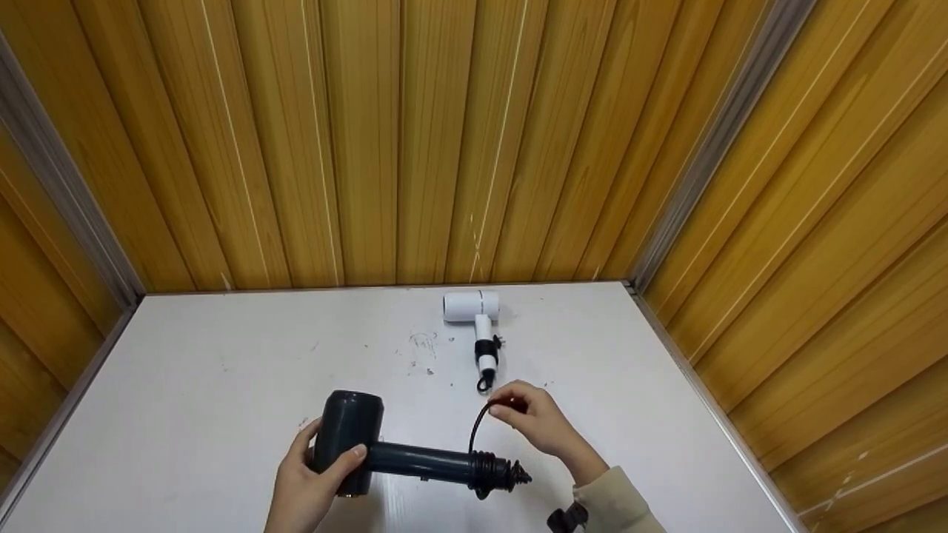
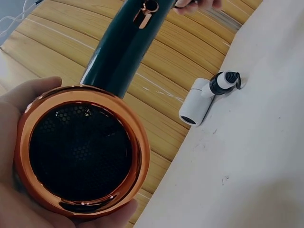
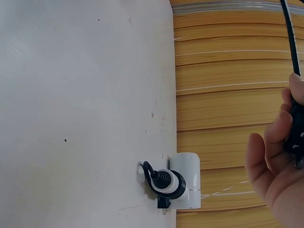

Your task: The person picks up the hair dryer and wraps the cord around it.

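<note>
My left hand (image 1: 302, 480) grips the barrel of a dark green hair dryer (image 1: 418, 460), thumb in front, above the white table. Its handle points right, with black cord (image 1: 485, 468) wound round the handle's end. A copper-coloured ring (image 2: 140, 147) circles the dark mesh end in the left wrist view. From the winding, a stretch of cord rises to my right hand (image 1: 539, 423), which holds it between thumb and fingers. Inside that hand, the right wrist view shows a black plug (image 3: 297, 126), partly cut off by the frame edge.
A white hair dryer (image 1: 466, 306) lies farther back on the white table (image 1: 222, 400), its black cord (image 1: 486, 349) bundled round the handle. Wood-patterned panels (image 1: 370, 148) stand behind and at both sides, with grey metal strips (image 1: 711, 141) at the corners.
</note>
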A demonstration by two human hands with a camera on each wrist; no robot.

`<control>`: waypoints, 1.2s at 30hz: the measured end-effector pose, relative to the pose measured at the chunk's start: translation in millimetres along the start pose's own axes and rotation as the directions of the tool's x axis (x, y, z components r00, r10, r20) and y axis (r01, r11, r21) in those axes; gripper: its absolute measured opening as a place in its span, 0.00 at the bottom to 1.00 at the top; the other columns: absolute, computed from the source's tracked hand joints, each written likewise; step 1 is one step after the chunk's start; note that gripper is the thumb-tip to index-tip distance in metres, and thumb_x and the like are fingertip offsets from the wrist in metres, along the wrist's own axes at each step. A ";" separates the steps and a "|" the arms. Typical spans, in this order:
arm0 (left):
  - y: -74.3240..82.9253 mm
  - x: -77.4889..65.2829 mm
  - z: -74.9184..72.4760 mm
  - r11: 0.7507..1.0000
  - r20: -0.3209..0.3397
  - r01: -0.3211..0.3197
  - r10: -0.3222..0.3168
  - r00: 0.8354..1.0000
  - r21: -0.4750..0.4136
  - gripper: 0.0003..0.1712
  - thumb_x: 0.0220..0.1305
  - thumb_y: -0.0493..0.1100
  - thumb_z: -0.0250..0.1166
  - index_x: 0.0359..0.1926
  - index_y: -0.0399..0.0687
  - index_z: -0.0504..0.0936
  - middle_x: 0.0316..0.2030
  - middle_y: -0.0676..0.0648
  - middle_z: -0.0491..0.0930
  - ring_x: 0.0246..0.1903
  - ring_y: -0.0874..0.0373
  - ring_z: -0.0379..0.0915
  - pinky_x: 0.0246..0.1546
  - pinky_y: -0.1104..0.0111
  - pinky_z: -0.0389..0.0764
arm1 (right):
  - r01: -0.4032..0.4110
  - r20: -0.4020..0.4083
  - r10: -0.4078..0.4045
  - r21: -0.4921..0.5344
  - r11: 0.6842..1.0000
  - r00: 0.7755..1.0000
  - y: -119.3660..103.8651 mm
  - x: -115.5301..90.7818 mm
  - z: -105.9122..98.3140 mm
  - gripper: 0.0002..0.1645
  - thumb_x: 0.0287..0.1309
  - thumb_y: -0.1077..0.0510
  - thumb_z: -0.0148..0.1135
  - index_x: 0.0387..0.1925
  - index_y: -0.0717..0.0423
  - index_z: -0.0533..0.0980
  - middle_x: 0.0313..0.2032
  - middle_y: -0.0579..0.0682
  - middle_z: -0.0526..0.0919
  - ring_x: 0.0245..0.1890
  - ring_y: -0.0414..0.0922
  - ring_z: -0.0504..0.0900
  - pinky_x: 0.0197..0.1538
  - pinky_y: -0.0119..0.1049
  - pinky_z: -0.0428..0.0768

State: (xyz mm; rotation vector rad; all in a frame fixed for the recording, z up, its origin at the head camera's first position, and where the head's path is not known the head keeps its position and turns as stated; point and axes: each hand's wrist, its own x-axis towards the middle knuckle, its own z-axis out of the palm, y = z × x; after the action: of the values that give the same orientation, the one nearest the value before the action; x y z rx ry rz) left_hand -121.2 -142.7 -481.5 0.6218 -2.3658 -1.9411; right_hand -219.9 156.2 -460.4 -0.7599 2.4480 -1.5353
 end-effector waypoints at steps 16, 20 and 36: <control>-4.6 1.3 1.7 0.988 -0.010 -0.060 0.062 0.998 0.144 0.56 0.39 0.63 0.70 0.65 0.46 0.54 0.41 0.36 0.72 0.33 0.52 0.75 0.24 0.65 0.80 | 0.056 0.031 -0.051 -0.181 0.982 0.998 -40.9 -10.8 7.6 0.05 0.54 0.61 0.60 0.35 0.53 0.77 0.33 0.50 0.75 0.32 0.39 0.75 0.36 0.28 0.76; -4.5 2.5 -0.1 0.986 -0.010 -0.061 0.064 0.998 0.155 0.56 0.39 0.63 0.70 0.65 0.46 0.54 0.42 0.35 0.72 0.35 0.51 0.75 0.26 0.65 0.80 | 0.088 0.035 -0.083 -0.192 0.978 0.996 -35.6 -11.3 8.8 0.06 0.53 0.60 0.62 0.35 0.52 0.77 0.34 0.48 0.75 0.33 0.40 0.77 0.36 0.29 0.77; 0.0 -0.3 6.6 0.985 -0.174 -0.114 0.136 0.975 0.126 0.57 0.41 0.65 0.68 0.67 0.44 0.52 0.44 0.34 0.73 0.39 0.46 0.74 0.31 0.61 0.79 | 0.229 -0.128 -0.260 -0.216 0.949 0.957 -43.4 -14.3 16.0 0.08 0.46 0.57 0.68 0.31 0.51 0.77 0.31 0.44 0.78 0.29 0.37 0.78 0.32 0.29 0.78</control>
State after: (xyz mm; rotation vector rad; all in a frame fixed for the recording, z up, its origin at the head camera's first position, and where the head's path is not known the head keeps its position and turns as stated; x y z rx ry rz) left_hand -122.7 -136.4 -482.9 0.6100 -2.3543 -1.6321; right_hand -186.9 135.4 -431.8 -1.0546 2.7420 -1.4932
